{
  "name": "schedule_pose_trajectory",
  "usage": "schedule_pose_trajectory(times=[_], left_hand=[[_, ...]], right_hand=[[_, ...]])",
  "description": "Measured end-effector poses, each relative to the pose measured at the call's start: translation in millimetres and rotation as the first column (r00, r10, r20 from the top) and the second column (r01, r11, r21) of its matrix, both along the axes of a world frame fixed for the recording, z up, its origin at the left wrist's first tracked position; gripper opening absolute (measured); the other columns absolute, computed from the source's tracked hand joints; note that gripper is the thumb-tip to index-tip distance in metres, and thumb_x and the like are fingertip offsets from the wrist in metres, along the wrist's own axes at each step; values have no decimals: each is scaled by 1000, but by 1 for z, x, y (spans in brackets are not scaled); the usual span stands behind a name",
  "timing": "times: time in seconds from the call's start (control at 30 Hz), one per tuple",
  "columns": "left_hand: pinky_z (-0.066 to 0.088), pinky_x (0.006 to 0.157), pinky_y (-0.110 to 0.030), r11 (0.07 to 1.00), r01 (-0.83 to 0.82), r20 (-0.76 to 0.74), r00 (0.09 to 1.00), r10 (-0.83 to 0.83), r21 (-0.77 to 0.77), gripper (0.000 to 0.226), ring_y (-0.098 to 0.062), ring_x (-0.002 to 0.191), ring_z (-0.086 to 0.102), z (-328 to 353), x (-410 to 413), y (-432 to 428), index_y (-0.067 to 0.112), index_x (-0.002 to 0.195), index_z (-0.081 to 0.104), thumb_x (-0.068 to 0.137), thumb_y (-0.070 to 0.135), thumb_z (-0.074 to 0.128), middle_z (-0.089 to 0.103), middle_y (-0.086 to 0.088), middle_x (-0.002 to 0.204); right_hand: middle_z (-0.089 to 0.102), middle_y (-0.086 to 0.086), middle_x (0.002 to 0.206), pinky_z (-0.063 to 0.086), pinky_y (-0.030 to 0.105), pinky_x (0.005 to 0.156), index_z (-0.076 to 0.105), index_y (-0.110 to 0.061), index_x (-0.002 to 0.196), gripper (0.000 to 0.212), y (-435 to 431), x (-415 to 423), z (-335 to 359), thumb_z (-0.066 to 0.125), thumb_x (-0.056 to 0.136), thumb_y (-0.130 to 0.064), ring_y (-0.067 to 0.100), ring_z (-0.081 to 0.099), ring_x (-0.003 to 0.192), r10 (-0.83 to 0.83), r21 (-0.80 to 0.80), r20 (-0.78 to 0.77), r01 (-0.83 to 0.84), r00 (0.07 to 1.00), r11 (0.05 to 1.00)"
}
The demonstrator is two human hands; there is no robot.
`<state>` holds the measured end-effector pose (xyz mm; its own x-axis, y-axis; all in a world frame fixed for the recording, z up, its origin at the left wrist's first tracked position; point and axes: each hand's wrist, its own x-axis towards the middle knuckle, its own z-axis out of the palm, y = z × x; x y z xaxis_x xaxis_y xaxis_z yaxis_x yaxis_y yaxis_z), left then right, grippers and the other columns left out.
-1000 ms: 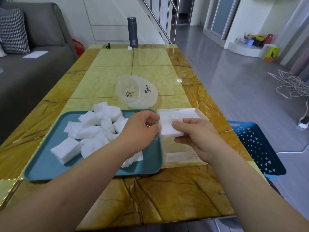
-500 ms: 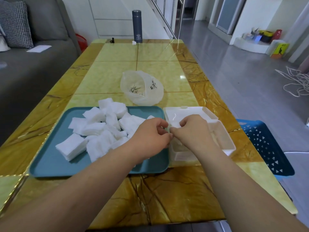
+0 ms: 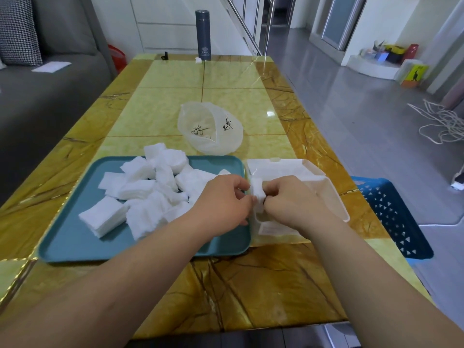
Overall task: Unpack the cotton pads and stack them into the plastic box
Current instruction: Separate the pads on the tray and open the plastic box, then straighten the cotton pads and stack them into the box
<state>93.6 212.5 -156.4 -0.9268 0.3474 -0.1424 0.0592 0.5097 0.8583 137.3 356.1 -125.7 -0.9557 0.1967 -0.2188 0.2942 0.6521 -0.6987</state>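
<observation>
Stacking step. Pinching pad bundle [image 3: 258, 194] between curled left hand [image 3: 221, 202] and right hand [image 3: 293, 199] over box [image 3: 335, 197] left rim, by table [image 3: 251, 285] near edge. Next, likely: lowering flat into box.

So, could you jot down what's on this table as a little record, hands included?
Surface: yellow marbled table
Left hand: pinches a small stack of pads
Right hand: pinches the same stack, at the box's left side
Plastic box: white, lid open, right of the tray
Tray: teal, holds loose cotton pads in a heap
Bag: translucent, open, behind the tray
Flask: dark, upright at the far edge
Basket: blue, beside the table on the right
</observation>
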Motion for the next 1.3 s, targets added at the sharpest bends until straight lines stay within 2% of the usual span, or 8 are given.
schedule_pose_trajectory(times=[0.27,0.37,0.43,0.57,0.7,0.8,1.07,1.3], left_hand=[[64,68,-38,989,-109,-166,978,124,98,18,-14,68,75,22,10,-42,23,110,69,98,13,63,73,6,82],[57,73,-28,984,-178,-267,948,174,12,16,-12,77,73,23,11,-73,31,103,69,96,17,64,72,12,90],[52,74,-26,978,-198,-285,943,172,-67,14,-9,80,70,20,16,-88,32,103,70,96,20,65,71,14,93],[49,78,-25,953,-107,-255,966,32,-283,21,-6,83,62,9,27,-101,31,113,71,93,27,69,69,15,105],[48,81,-30,894,-44,-259,963,-82,-445,33,-11,88,57,-1,25,-108,30,117,67,86,34,75,57,10,106],[52,88,-36,876,-39,-265,959,-102,-481,31,-12,93,56,-4,18,-117,33,115,66,86,37,74,52,12,106],[43,78,-29,884,-109,-296,954,-35,-454,24,-12,91,56,-6,-1,-138,30,114,63,92,39,67,54,11,106],[49,86,-32,874,-116,-235,972,2,-472,58,-16,100,58,-11,-7,-143,27,137,53,86,48,74,55,7,115]], right_hand=[[53,6,64,40,31,57,57,-11,71,13,1,0,-6,49,79,-5,24,49,63,-57,235,-89,77,994,969],[71,-2,90,58,40,82,69,-18,120,30,-13,11,6,53,94,-16,21,68,88,-66,201,-285,127,956,971],[73,-6,90,58,39,85,72,-18,122,31,-31,17,10,57,95,-15,16,68,86,-69,83,-367,106,928,991],[76,-6,96,59,34,89,77,-20,110,26,-70,21,-6,63,90,-12,15,71,88,4,-130,-210,-32,978,991],[63,0,132,44,22,95,60,-20,138,46,-84,18,-23,65,93,-18,16,60,115,87,33,-136,-83,987,996],[57,-3,128,39,21,90,46,-24,149,60,-84,12,-29,69,93,-29,16,60,112,81,37,-151,-76,985,996],[56,-16,93,38,10,69,58,-32,133,45,-92,-14,-40,73,90,-34,2,55,80,137,79,-218,-123,966,989],[67,-5,81,47,18,68,63,-32,105,21,-97,-24,-48,74,89,-24,4,61,69,141,-79,-185,-158,973,984]])
